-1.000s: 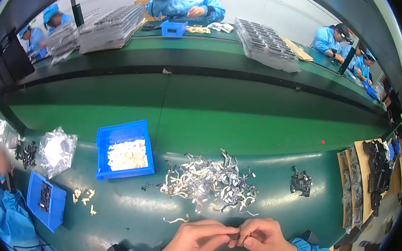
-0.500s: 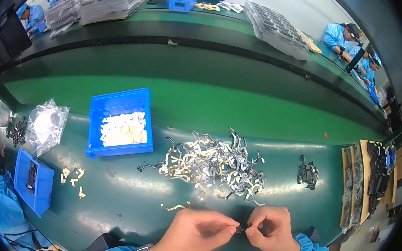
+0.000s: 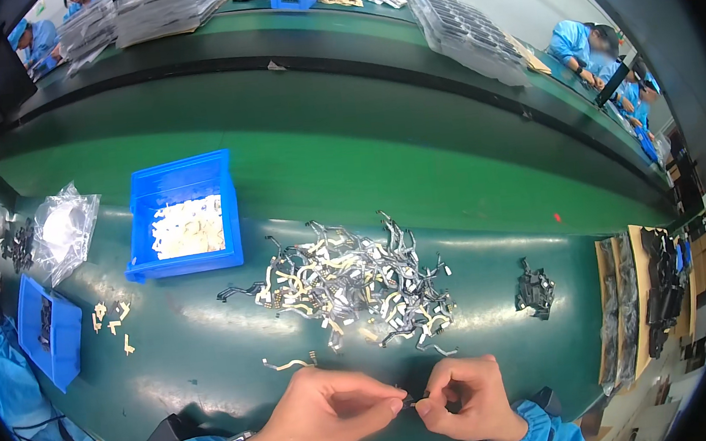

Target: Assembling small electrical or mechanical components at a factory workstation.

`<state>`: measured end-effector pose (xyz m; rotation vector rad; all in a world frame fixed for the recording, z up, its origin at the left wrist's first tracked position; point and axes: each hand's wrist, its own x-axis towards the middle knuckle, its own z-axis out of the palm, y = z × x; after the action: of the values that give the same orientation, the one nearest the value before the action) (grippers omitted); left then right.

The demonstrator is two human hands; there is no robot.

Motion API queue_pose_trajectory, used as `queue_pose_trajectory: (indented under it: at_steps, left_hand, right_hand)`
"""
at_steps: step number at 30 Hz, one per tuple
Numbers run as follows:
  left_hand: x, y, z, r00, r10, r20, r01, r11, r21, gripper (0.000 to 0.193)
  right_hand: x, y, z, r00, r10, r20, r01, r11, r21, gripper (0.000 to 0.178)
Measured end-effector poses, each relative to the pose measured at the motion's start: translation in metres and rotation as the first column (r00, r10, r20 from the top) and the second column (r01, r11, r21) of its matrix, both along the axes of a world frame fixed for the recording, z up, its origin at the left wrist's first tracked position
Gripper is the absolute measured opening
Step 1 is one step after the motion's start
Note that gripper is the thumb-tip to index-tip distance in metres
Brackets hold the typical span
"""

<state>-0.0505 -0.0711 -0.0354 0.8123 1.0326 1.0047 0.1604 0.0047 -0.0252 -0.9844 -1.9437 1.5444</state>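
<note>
My left hand and my right hand meet at the near side of the green table, both closed in a pinch. Between their fingertips is a small black part, mostly hidden by the fingers; its exact kind is too small to make out. Just beyond the hands lies a pile of short flex cables, dark grey and white with pale yellowish ends. One pale cable lies apart in front of the pile, close to my left hand. A small heap of black parts sits farther to the right.
A blue bin of small off-white pieces stands beyond the pile, left. Farther left are loose yellowish pieces, another blue bin with black parts and a clear plastic bag. Cardboard trays line the right edge. A co-worker's sleeve shows left.
The view has shifted slightly, so the table's contents appear farther left. Both hands keep pinching at the small black part, with their fingertips a little closer together.
</note>
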Motion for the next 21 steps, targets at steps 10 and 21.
queue_pose_trajectory:
  at_steps: [10,21]
  left_hand:
    - [0.0006,0.0005,0.0008,1.0,-0.014,0.015,0.015,1.0,-0.015,0.017]
    - [0.0007,0.0004,0.0007,1.0,-0.015,0.009,0.015,1.0,-0.014,0.017]
  right_hand:
    - [-0.0011,0.0009,0.0023,0.999,0.019,0.031,-0.019,1.0,0.011,0.024]
    - [-0.0023,0.0016,0.0052,0.998,0.034,0.061,-0.034,0.999,-0.011,0.024]
